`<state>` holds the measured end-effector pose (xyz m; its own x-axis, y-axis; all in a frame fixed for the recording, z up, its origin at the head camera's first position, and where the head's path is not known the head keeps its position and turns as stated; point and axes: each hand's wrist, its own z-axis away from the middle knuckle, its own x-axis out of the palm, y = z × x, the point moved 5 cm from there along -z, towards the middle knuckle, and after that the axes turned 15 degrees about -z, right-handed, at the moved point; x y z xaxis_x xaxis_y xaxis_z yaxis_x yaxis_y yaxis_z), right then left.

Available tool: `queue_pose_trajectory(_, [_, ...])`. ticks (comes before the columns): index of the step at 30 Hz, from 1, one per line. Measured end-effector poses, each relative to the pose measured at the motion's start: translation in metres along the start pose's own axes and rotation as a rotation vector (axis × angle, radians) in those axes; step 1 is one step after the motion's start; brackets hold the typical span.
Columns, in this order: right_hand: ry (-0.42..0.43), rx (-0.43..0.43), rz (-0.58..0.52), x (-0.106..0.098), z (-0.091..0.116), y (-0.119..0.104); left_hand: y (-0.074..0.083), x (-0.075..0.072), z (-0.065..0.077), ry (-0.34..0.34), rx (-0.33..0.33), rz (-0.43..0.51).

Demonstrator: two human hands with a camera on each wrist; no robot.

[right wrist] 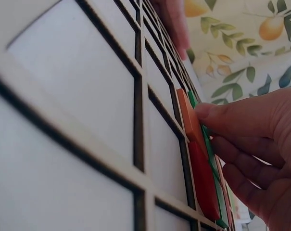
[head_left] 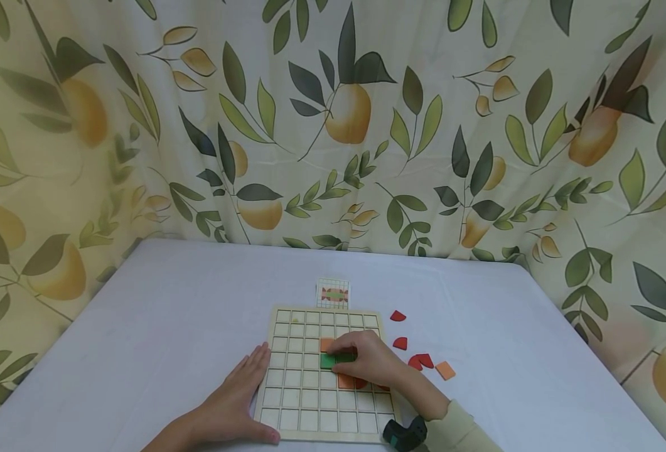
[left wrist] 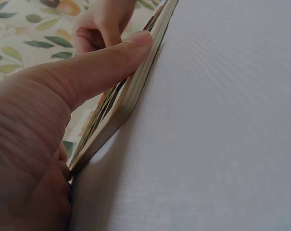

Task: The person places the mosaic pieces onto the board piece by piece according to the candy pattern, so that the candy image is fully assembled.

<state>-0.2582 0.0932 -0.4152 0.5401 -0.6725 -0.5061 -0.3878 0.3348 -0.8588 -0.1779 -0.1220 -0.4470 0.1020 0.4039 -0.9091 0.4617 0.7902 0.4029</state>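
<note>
A wooden grid board (head_left: 301, 434) lies on the white tablecloth. My left hand (head_left: 228, 398) rests along its left side, fingers extended, the thumb at the near left corner. In the left wrist view that thumb (left wrist: 111, 62) presses over the board's edge (left wrist: 131, 94). My right hand (head_left: 369, 361) is over the middle of the grid, its thumb and index finger pinching at a green tile (head_left: 327, 361). The right wrist view has the thumb at the end of the green piece (right wrist: 192, 98), beside an orange tile (right wrist: 186, 115) and a red piece (right wrist: 203, 183). The hand covers part of these pieces.
A small pattern card (head_left: 333, 294) lies behind the board. To the right are several loose red quarter-round pieces (head_left: 398, 316) and an orange square tile (head_left: 445, 370). A fruit-print curtain (head_left: 321, 157) hangs behind the table. A black wrist device (head_left: 405, 433) overlaps the board's near right corner.
</note>
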Motion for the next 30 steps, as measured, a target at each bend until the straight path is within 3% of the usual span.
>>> queue_pose_trajectory(12, [0.050, 0.005, 0.014, -0.014, 0.015, 0.004, 0.000, 0.000, 0.000, -0.020, -0.022, 0.011])
queue_pose_trajectory(21, [0.128, 0.083, -0.023, -0.034, 0.034, 0.012, 0.000, -0.001, 0.001, -0.023, -0.040, 0.015])
queue_pose_trajectory(30, [0.219, 0.150, 0.020, -0.052, 0.056, 0.020, 0.000, 0.001, 0.000, -0.014, -0.030, 0.009])
